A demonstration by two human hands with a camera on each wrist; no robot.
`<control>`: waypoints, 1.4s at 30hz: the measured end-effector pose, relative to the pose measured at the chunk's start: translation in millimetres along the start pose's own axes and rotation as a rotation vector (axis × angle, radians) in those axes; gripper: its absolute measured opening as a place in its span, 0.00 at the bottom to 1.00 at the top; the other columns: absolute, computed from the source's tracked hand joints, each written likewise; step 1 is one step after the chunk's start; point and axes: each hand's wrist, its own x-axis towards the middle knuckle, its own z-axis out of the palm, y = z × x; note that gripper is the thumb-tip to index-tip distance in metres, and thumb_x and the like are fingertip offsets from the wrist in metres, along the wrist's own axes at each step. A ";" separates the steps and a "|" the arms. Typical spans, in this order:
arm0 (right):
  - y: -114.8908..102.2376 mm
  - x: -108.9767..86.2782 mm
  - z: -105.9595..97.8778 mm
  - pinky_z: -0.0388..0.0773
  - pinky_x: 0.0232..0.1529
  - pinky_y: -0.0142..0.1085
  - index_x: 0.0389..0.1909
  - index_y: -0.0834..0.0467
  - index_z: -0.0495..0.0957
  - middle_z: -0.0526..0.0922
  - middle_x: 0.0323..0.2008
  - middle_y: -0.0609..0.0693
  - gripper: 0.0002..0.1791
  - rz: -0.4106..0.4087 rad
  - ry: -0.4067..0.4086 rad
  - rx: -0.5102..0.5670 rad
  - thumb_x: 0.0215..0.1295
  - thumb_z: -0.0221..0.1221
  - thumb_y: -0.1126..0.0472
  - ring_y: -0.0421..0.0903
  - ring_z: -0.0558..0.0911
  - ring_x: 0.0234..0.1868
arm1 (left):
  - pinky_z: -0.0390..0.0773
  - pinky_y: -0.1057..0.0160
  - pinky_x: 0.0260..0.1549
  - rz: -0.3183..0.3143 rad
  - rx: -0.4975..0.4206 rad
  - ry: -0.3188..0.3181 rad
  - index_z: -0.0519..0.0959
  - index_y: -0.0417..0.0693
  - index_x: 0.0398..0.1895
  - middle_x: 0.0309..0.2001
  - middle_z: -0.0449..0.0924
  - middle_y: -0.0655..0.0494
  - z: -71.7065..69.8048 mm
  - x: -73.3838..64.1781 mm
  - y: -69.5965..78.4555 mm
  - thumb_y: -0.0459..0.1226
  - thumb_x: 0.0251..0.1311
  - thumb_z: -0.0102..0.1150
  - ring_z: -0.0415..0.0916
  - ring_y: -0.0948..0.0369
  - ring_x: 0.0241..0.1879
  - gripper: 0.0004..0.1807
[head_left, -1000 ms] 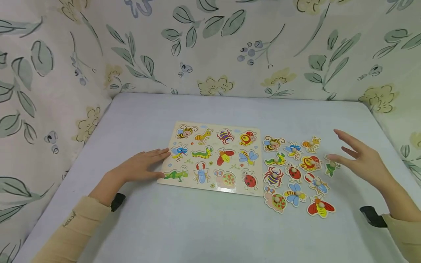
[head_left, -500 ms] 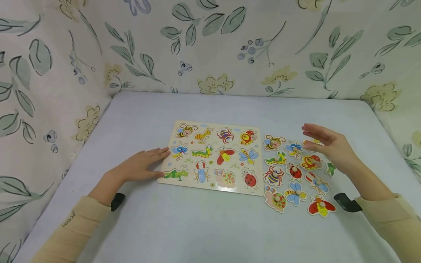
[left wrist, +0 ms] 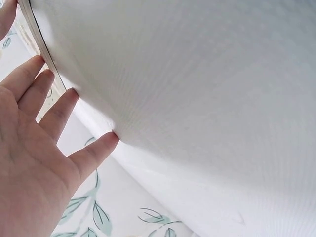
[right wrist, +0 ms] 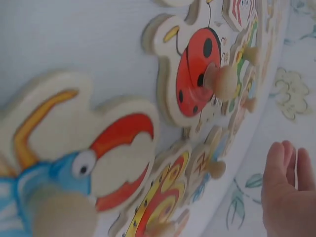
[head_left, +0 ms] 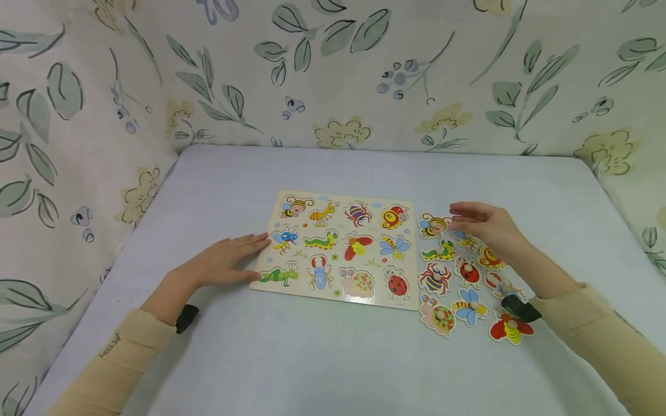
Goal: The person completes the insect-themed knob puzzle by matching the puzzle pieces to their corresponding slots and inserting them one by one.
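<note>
In the head view my left hand [head_left: 221, 261] lies at the left edge of the wooden puzzle board [head_left: 304, 289], fingertips touching it, fingers spread; the left wrist view shows the same straight fingers [left wrist: 59, 113] along the edge. My right hand [head_left: 484, 225] hovers above the loose knobbed insect pieces, fingertips right by the bee piece [head_left: 432, 226]. It partly covers the mosquito piece [head_left: 470, 244] and hides the ant and grasshopper pieces. In the right wrist view this hand [right wrist: 289, 197] holds nothing. The ladybug piece [right wrist: 192, 74] and stag beetle piece [right wrist: 54, 168] stand out there.
Closely spaced to the board's right lie the caterpillar [head_left: 438, 251], spider [head_left: 435, 278], snail [head_left: 438, 319], blue-winged bug [head_left: 470, 307] and red-winged bug [head_left: 511, 330] pieces. A white-covered table [head_left: 312, 358] carries everything. Floral cloth [head_left: 354, 92] hangs behind and at the sides.
My right hand has moved left, from beside the grasshopper piece across the loose pieces to near the bee piece. My left hand has stayed at the board's edge.
</note>
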 end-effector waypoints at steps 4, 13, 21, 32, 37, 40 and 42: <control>-1.5 8.1 8.2 0.66 0.65 0.45 0.69 0.63 0.64 0.69 0.65 0.62 0.32 0.061 -0.019 -0.013 0.69 0.60 0.54 0.50 0.71 0.62 | 0.54 0.32 0.63 -0.003 -0.001 0.001 0.59 0.45 0.74 0.75 0.55 0.49 0.2 -0.5 0.3 0.59 0.62 0.57 0.53 0.44 0.72 0.44; -3.4 18.1 19.6 0.70 0.57 0.38 0.66 0.65 0.67 0.73 0.62 0.64 0.31 0.103 -0.066 -0.037 0.67 0.62 0.54 0.53 0.73 0.57 | 0.54 0.32 0.63 -0.002 0.004 -0.002 0.58 0.46 0.75 0.75 0.55 0.49 0.8 0.3 -0.2 0.60 0.62 0.56 0.53 0.44 0.72 0.44; -3.1 28.4 24.8 0.73 0.42 0.29 0.58 0.69 0.74 0.82 0.46 0.58 0.24 0.061 -0.006 -0.163 0.66 0.63 0.59 0.46 0.77 0.44 | 0.54 0.32 0.63 0.002 0.001 -0.005 0.58 0.45 0.75 0.74 0.55 0.49 0.9 0.2 0.6 0.58 0.62 0.57 0.53 0.44 0.72 0.44; -3.3 33.7 31.1 0.71 0.39 0.36 0.46 0.69 0.80 0.83 0.31 0.49 0.18 0.031 0.086 -0.253 0.61 0.67 0.60 0.47 0.77 0.37 | 0.53 0.32 0.63 -0.005 0.006 -0.008 0.58 0.46 0.75 0.75 0.54 0.50 -0.6 0.0 -0.2 0.60 0.62 0.56 0.52 0.44 0.72 0.45; -3.3 34.0 30.6 0.71 0.37 0.34 0.46 0.69 0.81 0.83 0.30 0.47 0.19 0.042 0.084 -0.241 0.60 0.68 0.59 0.45 0.77 0.35 | 0.53 0.32 0.64 -0.003 0.006 -0.005 0.58 0.46 0.75 0.75 0.54 0.49 0.0 0.0 -0.8 0.59 0.62 0.56 0.53 0.44 0.72 0.44; -3.5 33.9 30.2 0.71 0.36 0.33 0.46 0.69 0.81 0.83 0.29 0.47 0.19 0.044 0.081 -0.237 0.60 0.68 0.59 0.44 0.77 0.35 | 0.53 0.32 0.64 -0.005 0.005 -0.006 0.58 0.46 0.75 0.75 0.54 0.49 0.6 0.3 -0.8 0.58 0.62 0.57 0.53 0.44 0.72 0.44; -4.1 33.8 30.1 0.72 0.36 0.32 0.46 0.69 0.81 0.83 0.29 0.47 0.18 0.045 0.079 -0.238 0.61 0.67 0.60 0.45 0.77 0.35 | 0.53 0.32 0.64 -0.006 0.005 -0.006 0.57 0.46 0.75 0.75 0.54 0.49 1.0 0.5 -0.7 0.58 0.62 0.56 0.53 0.44 0.72 0.44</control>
